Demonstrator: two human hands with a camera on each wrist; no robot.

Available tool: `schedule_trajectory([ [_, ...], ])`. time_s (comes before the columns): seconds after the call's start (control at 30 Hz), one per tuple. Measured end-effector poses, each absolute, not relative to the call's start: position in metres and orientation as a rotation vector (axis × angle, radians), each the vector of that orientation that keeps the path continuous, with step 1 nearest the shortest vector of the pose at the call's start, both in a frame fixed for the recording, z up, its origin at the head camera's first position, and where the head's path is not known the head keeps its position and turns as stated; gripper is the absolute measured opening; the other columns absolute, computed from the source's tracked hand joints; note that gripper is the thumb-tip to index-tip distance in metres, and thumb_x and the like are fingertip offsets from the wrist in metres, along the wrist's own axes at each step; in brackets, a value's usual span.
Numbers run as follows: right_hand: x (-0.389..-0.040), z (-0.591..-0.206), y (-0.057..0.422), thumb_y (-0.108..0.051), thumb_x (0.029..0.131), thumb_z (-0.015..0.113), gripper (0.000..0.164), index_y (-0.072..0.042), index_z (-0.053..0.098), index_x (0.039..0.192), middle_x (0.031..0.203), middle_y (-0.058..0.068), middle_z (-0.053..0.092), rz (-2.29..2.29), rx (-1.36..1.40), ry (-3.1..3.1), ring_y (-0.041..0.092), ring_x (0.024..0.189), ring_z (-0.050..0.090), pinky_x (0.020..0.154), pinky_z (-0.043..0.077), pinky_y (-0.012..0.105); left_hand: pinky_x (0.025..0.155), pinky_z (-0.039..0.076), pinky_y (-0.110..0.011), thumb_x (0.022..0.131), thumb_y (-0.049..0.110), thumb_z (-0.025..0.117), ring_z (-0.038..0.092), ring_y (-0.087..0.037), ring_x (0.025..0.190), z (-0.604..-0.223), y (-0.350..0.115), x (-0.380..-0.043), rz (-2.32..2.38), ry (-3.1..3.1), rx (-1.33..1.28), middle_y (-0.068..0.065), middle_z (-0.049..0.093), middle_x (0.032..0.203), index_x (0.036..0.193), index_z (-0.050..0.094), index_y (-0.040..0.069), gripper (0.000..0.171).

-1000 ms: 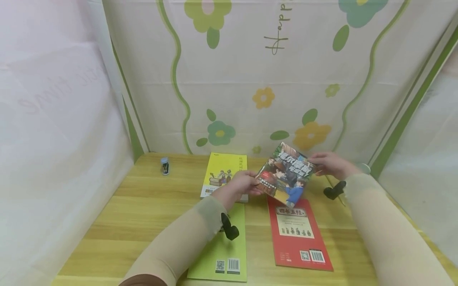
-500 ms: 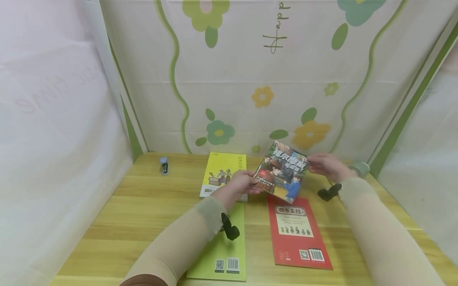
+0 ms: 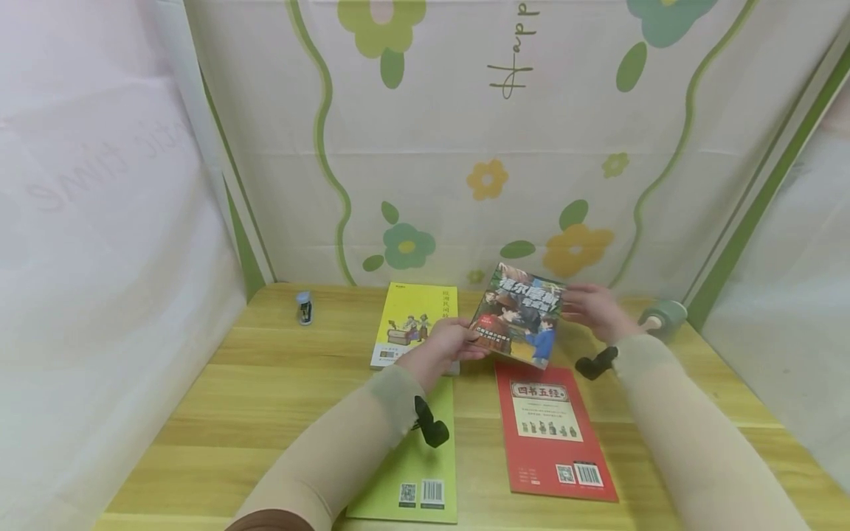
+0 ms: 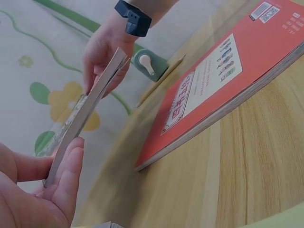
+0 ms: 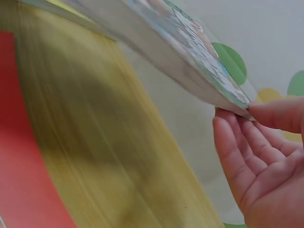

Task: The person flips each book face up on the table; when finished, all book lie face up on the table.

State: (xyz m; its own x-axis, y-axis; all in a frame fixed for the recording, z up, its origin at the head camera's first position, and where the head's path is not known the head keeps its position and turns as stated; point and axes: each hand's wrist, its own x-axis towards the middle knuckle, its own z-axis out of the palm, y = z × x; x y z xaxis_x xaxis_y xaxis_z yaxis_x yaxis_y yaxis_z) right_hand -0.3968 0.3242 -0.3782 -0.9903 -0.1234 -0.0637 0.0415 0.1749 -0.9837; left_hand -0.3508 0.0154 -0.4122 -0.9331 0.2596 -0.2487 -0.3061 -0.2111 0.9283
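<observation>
An illustrated comic-style book (image 3: 518,316) is held tilted above the table between both hands. My left hand (image 3: 451,345) pinches its lower left side, thumb on the cover and fingers beneath, as the left wrist view shows. At the upper right corner my right hand (image 3: 593,308) pinches the book between thumb and fingertips, seen closely in the right wrist view (image 5: 266,156). Below the held book lies a red book (image 3: 554,435) with a barcode. A yellow book (image 3: 418,310) lies behind my left hand, partly hidden. Under my left forearm is a yellow-green book (image 3: 425,472), partly covered.
A small blue-topped item (image 3: 305,308) stands at the table's back left. At the back right lies a green object with a pale knob (image 3: 664,318), and a thin stick (image 4: 164,78) lies beside it in the left wrist view. A flowered cloth (image 3: 445,147) encloses the table (image 3: 265,413).
The held book has shifted left and turned more upright. My right hand has moved left with it, uncovering more of the green object. My left hand stays nearly in place.
</observation>
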Motion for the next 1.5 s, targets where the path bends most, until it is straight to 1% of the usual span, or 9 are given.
schedule_trajectory([
  [0.33, -0.403, -0.393, 0.315, -0.001, 0.102, 0.046, 0.063, 0.004, 0.010, 0.154, 0.154, 0.030, 0.022, -1.997, -0.088, 2.270, 0.015, 0.106, 0.054, 0.092, 0.054, 0.031, 0.071, 0.061, -0.035, 0.095, -0.007, 0.054, 0.070, -0.039, 0.090, -0.418, 0.020, -0.354, 2.199, 1.678, -0.097, -0.024, 0.069, 0.100, 0.118, 0.057, -0.010, 0.024],
  [0.53, -0.410, -0.400, 0.312, 0.001, 0.100, 0.048, 0.070, -0.001, 0.006, 0.157, 0.158, 0.028, 0.017, -1.935, -0.112, 2.267, 0.038, 0.128, 0.042, 0.106, 0.043, 0.048, 0.071, 0.061, -0.033, 0.096, -0.006, 0.054, 0.071, -0.037, 0.089, -0.423, 0.023, -0.358, 2.185, 1.682, -0.097, -0.023, 0.068, 0.100, 0.112, 0.055, -0.007, 0.016],
  [0.67, -0.417, -0.400, 0.302, 0.003, 0.098, 0.048, 0.072, -0.004, 0.006, 0.157, 0.159, 0.027, 0.015, -1.931, -0.132, 2.253, 0.046, 0.133, 0.034, 0.111, 0.035, 0.054, 0.073, 0.061, -0.033, 0.097, -0.001, 0.055, 0.072, -0.032, 0.087, -0.424, 0.023, -0.359, 2.155, 1.707, -0.091, -0.020, 0.070, 0.097, 0.109, 0.054, -0.005, 0.012],
  [0.87, -0.425, -0.399, 0.291, 0.007, 0.096, 0.045, 0.072, -0.002, 0.007, 0.157, 0.159, 0.028, 0.012, -1.875, -0.130, 2.312, 0.046, 0.134, 0.033, 0.111, 0.034, 0.053, 0.088, 0.056, -0.041, 0.098, 0.009, 0.057, 0.072, -0.027, 0.084, -0.422, 0.026, -0.360, 2.046, 1.811, -0.051, -0.015, 0.073, 0.090, 0.112, 0.057, -0.002, 0.017],
  [1.0, -0.427, -0.401, 0.291, 0.009, 0.094, 0.044, 0.073, 0.000, 0.007, 0.156, 0.160, 0.027, 0.010, -1.837, -0.137, 2.326, 0.046, 0.136, 0.031, 0.111, 0.034, 0.052, 0.107, 0.039, -0.054, 0.098, 0.008, 0.057, 0.072, -0.029, 0.086, -0.422, 0.027, -0.360, 2.003, 1.843, -0.049, -0.015, 0.074, 0.089, 0.114, 0.056, -0.002, 0.019],
  [1.1, -0.428, -0.404, 0.293, 0.010, 0.094, 0.043, 0.074, 0.000, 0.005, 0.156, 0.159, 0.029, 0.008, -1.811, -0.136, 2.320, 0.046, 0.137, 0.029, 0.112, 0.033, 0.051, 0.106, 0.040, -0.055, 0.098, 0.003, 0.054, 0.072, -0.030, 0.088, -0.422, 0.029, -0.360, 2.002, 1.836, -0.042, -0.018, 0.073, 0.093, 0.117, 0.054, -0.006, 0.021],
  [1.23, -0.429, -0.404, 0.293, 0.008, 0.095, 0.045, 0.071, 0.003, 0.008, 0.155, 0.158, 0.030, 0.010, -1.788, -0.146, 2.311, 0.047, 0.138, 0.027, 0.114, 0.030, 0.053, 0.091, 0.055, -0.043, 0.096, -0.005, 0.051, 0.072, -0.030, 0.089, -0.423, 0.031, -0.362, 2.024, 1.820, -0.037, -0.022, 0.071, 0.100, 0.122, 0.049, -0.011, 0.027],
  [1.43, -0.429, -0.402, 0.288, 0.009, 0.094, 0.044, 0.067, 0.011, 0.010, 0.152, 0.157, 0.032, 0.014, -1.772, -0.219, 2.278, 0.047, 0.139, 0.025, 0.117, 0.021, 0.054, 0.095, 0.053, -0.044, 0.093, -0.010, 0.049, 0.072, -0.029, 0.087, -0.424, 0.036, -0.366, 2.038, 1.812, -0.078, -0.023, 0.069, 0.102, 0.125, 0.045, -0.014, 0.033],
  [1.5, -0.430, -0.403, 0.287, 0.010, 0.094, 0.043, 0.066, 0.013, 0.009, 0.151, 0.155, 0.034, 0.017, -1.767, -0.242, 2.267, 0.048, 0.137, 0.028, 0.117, 0.021, 0.054, 0.101, 0.047, -0.051, 0.094, -0.009, 0.050, 0.072, -0.028, 0.086, -0.423, 0.037, -0.367, 2.040, 1.816, -0.097, -0.021, 0.069, 0.100, 0.129, 0.043, -0.014, 0.036],
])
